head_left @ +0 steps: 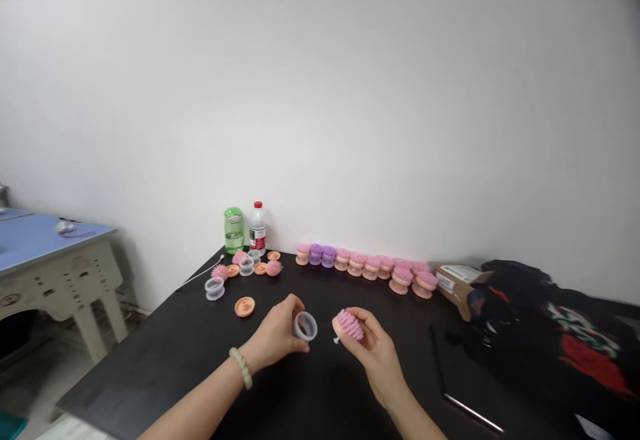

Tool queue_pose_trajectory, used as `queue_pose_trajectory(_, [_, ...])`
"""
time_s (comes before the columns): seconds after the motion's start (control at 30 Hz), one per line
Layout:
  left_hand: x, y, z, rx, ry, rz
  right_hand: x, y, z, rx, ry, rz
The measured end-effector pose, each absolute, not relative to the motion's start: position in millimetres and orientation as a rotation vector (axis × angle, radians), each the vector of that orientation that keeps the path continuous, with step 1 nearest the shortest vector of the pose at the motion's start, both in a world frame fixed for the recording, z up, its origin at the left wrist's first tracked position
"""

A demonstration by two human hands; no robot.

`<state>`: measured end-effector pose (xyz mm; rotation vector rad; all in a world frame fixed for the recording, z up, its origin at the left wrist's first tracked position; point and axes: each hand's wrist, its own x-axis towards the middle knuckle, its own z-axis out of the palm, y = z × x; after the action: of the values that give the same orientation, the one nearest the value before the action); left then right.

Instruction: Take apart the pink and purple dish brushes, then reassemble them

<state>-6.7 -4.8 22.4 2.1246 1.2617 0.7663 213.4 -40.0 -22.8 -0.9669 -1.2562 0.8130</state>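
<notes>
Right hand [376,353] is pinching a pink spiky massage brush [349,325] between its fingers above the black table [165,367], while the left hand [273,335] curls around a clear plastic cup [305,326]. Further back, a green bottle [233,231] holds clear liquid beside a red-capped bottle [257,229], its label too small to read.

Bright, diffuse light fills the white wall [320,93], shadows stay soft, and the picture bends and darkens toward its corners at ten and two o'clock.
</notes>
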Motion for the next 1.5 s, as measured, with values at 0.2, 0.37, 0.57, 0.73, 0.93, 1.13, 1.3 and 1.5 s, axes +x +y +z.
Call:
queue_pose_trajectory(0.2, [41,-13,3,2.069,1.124,0.764,214,-47,-23,-0.881,-1.231,0.803])
queue_pose_trajectory(0.37, [35,-20,-2,1.981,1.052,0.851,209,-45,-33,-0.883,-1.250,0.832])
queue_pose_trajectory(0.57, [25,-26,3,1.688,0.834,0.913,212,-58,-21,-0.779,-1.323,1.035])
queue_pose_trajectory(0.73, [22,-31,10,1.376,0.605,0.800,214,-68,-13,-0.736,-1.389,0.987])
queue_pose_trajectory(0.93, [23,-33,17,1.276,0.586,0.705,220,-74,-7,-0.803,-1.569,0.901])
queue_pose_trajectory(1.13, [24,-33,14,1.226,0.562,0.626,225,-77,-4,-0.784,-1.723,0.839])
queue_pose_trajectory(1.3, [26,-32,9,1.175,0.584,0.640,225,-76,-5,-0.823,-1.816,0.661])
queue_pose_trajectory(1.5, [27,-31,-1,1.538,0.757,0.927,222,-70,-11,-0.997,-1.793,0.429])
